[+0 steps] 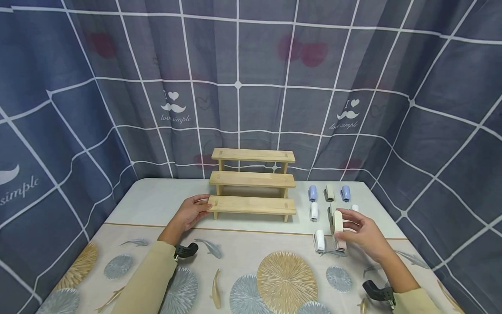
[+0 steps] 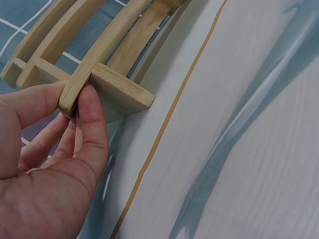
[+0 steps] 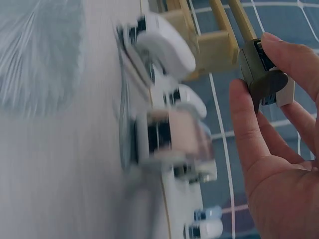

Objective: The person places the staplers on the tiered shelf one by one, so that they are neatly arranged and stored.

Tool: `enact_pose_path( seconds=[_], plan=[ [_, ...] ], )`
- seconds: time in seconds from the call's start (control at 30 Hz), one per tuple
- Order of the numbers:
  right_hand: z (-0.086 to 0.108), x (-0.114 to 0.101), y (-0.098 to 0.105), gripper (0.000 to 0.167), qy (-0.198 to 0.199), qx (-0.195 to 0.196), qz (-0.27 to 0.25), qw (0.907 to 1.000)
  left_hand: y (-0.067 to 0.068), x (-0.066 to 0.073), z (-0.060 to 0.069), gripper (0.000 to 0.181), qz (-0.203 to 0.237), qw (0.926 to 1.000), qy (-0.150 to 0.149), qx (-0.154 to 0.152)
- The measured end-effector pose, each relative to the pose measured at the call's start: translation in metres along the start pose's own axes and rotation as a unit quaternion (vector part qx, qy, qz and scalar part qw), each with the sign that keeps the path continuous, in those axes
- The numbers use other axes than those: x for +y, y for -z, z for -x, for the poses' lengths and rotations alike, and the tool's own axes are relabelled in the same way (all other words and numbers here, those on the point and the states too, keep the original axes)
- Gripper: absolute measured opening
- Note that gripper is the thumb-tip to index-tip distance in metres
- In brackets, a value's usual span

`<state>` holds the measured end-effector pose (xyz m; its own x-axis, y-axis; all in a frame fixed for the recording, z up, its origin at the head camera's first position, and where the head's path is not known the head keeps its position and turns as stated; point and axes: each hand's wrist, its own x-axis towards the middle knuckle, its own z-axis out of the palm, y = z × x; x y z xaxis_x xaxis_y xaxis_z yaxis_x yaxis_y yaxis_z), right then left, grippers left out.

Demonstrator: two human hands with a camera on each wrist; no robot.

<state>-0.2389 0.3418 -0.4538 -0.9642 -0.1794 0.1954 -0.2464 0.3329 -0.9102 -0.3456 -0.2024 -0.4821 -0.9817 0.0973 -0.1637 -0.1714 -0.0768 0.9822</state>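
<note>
Past near sleeves [image 1: 150,266], pinching a cream stapler [image 1: 337,220] with the right hand [image 1: 364,231], right of the shelf [image 1: 251,179].
Gripping its left front end with the left hand [image 1: 192,212]; probably needing a light pinch, clear of other staplers [image 1: 319,240], and a steady hold there. Counting one shelf, three steps [image 1: 252,205], one held stapler, seemingly eight loose: two blue, three white, one pink, one cream, one mostly hidden.

Left grip [image 1: 192,213] holds a three-tier wooden stand [image 1: 252,178] near the counter's [image 1: 157,203] far edge; right grip [image 1: 364,232] pinches a cream stapler [image 1: 338,220].
</note>
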Motion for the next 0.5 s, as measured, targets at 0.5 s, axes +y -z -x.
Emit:
enact_pose_path(
  seconds=[0.5],
  plan=[
    [-0.04,-0.022,-0.045,0.077,0.002,-0.029,-0.012,0.9995,0.002,-0.003,-0.001,0.059,0.001,1.0,-0.005,-0.003]
  ],
)
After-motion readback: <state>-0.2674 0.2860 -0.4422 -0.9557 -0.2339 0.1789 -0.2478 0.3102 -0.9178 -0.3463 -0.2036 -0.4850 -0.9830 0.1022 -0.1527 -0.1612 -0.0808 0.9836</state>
